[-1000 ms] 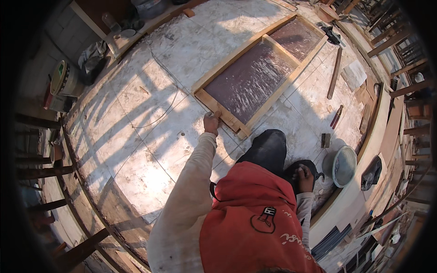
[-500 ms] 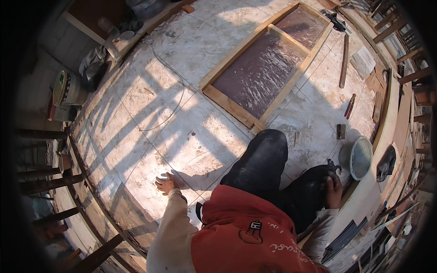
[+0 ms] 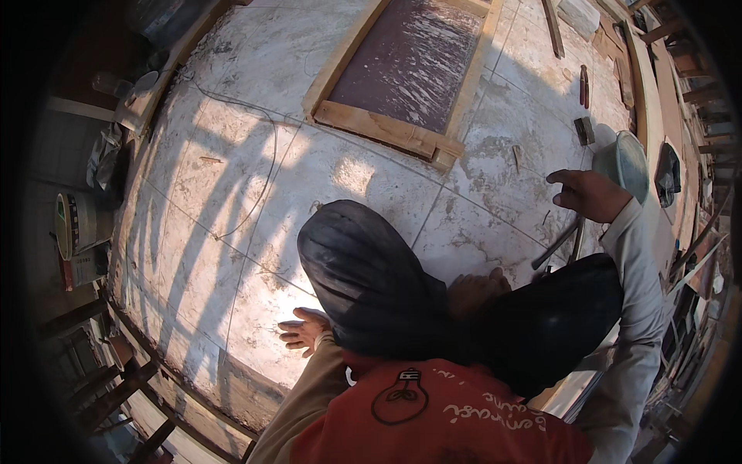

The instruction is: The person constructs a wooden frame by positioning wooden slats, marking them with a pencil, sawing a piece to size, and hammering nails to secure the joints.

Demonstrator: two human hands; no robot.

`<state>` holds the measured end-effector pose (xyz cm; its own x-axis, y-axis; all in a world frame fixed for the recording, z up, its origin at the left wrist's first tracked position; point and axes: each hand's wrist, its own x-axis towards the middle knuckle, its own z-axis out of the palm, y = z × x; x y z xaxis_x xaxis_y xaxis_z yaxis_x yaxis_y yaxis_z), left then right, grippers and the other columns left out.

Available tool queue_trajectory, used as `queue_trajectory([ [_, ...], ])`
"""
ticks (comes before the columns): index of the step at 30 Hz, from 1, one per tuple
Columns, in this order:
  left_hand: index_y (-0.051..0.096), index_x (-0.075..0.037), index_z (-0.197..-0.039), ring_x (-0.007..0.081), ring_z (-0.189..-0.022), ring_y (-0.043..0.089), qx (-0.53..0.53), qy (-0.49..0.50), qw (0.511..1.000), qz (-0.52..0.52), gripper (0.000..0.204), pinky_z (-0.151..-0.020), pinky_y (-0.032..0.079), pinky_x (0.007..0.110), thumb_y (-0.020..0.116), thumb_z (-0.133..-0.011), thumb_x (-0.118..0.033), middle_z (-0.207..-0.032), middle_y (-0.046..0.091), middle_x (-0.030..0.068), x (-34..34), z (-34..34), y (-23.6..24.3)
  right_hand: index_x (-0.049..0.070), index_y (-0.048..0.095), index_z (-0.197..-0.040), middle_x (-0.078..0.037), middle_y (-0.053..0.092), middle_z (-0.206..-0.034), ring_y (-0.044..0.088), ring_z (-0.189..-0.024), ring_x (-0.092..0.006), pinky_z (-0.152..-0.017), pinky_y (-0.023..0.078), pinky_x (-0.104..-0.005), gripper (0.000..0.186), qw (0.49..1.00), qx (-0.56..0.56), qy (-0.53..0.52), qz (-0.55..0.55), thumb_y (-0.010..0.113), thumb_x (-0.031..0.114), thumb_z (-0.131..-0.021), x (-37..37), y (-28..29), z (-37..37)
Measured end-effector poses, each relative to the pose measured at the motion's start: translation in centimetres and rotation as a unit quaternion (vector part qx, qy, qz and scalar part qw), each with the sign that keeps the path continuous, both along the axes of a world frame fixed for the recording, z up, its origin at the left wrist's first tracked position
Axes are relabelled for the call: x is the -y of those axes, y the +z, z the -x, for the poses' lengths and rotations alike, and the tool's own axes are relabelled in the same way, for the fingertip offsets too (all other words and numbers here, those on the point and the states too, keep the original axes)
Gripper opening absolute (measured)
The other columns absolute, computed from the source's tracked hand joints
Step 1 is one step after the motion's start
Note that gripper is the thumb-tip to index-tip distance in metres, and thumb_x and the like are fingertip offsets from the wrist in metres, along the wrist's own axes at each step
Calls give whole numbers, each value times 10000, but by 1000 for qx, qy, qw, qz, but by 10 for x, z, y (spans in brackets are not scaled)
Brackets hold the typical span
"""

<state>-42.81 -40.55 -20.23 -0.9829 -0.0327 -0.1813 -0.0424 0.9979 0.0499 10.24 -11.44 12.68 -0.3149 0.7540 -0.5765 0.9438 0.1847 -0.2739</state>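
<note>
My left hand [image 3: 305, 331] rests on the sunlit floor tiles beside my left knee, its fingers spread apart and nothing in it. On the other side my right hand [image 3: 593, 195] hangs over the floor near a greenish bucket [image 3: 621, 166], index finger stretched out and the other fingers partly curled. I see nothing held in it. Just below it lies a dark tool with long narrow parts [image 3: 558, 245], partly hidden by my right leg; its exact kind is unclear. Ahead of my knees lies a wooden frame [image 3: 379, 127] around a dark, white-smeared panel [image 3: 410, 62].
Red-handled pliers [image 3: 584, 85] and a small dark block [image 3: 584, 131] lie on the floor at right. A wooden strip [image 3: 553, 27] is farther off. A thin wire [image 3: 272, 147] curls across the tiles. A paint bucket [image 3: 73, 224] stands at the far left.
My right hand has left my right knee and swung forward and out over the floor. My legs have folded wider and shifted left. My left hand stays down, fingers more spread. The view has tilted.
</note>
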Motion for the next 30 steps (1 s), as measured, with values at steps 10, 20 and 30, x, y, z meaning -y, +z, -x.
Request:
queue_trajectory([
  [10,151,-280,-1663,354,-1600,43,-51,-65,994,-73,1028,-1171,94,736,245,-867,-923,-1738,66,103,57,22,-66,23,583,-1382,-136,679,-962,664,-905,-209,-800,518,-360,440,918,-255,-71,-296,663,197,-986,125,118,45],
  [20,186,-245,-1653,371,-1596,44,-23,-171,984,-35,1061,-1165,94,746,273,-851,-934,-1724,87,153,61,4,-51,-58,684,-1222,-101,681,-802,674,-754,-166,-699,519,-297,377,871,-361,-42,-330,675,232,-980,226,156,95],
  [30,236,-195,-1636,392,-1591,49,-43,-195,979,-41,1101,-1159,93,755,313,-833,-945,-1701,121,220,75,10,-35,-41,672,-1220,-136,651,-880,675,-802,-281,-722,520,-361,413,915,-214,-19,-341,763,171,-877,222,76,103],
])
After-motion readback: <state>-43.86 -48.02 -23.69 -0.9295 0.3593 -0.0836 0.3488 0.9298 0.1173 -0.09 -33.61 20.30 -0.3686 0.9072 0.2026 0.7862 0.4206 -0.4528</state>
